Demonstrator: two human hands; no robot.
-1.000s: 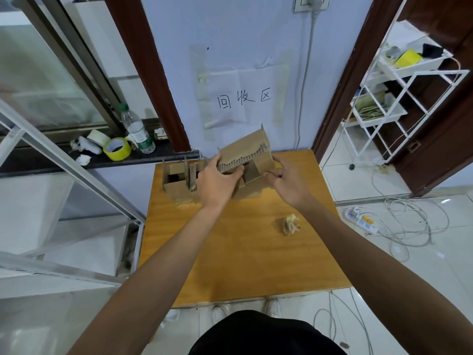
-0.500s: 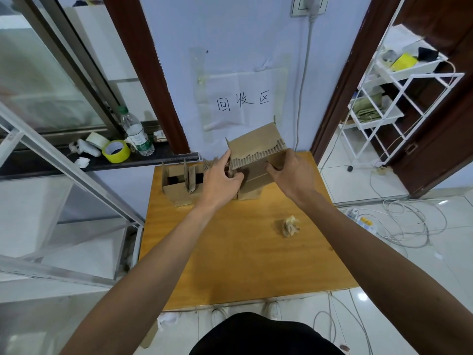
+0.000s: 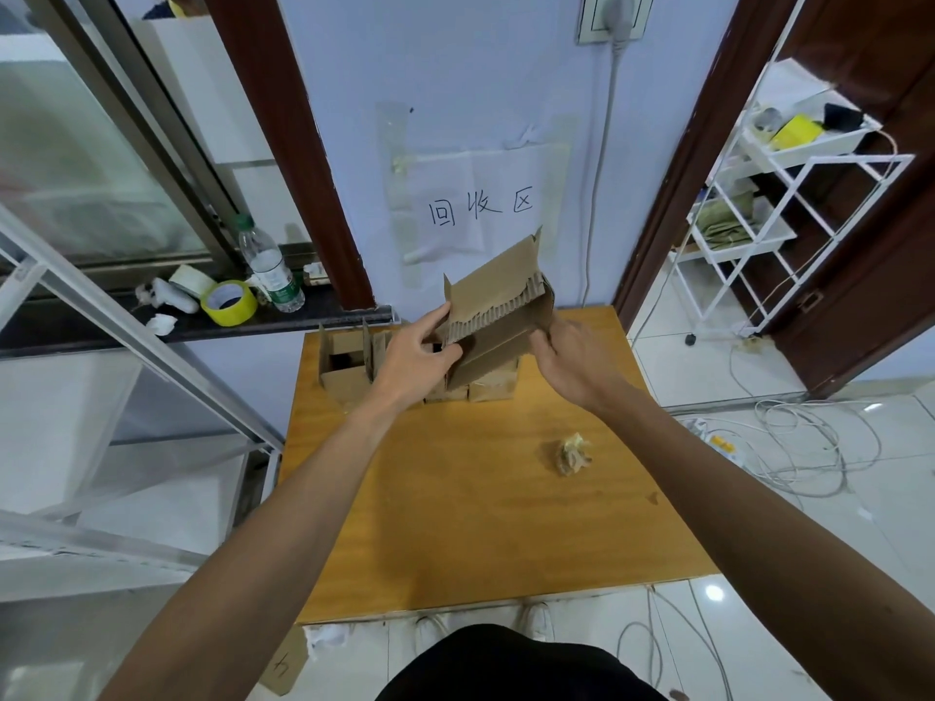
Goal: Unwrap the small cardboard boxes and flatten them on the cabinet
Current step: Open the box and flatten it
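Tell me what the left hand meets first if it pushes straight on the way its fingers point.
The cardboard box that the left hand grips; beyond it, likely the wall, though depth is unclear.

Both bare forearms reach forward from the lower corners and draw together. The left hand [image 3: 415, 354] grips the cardboard box [image 3: 498, 296] at its left edge, thumb raised along it, fingers curled. The right hand [image 3: 569, 359] pinches its right side, knuckles up.
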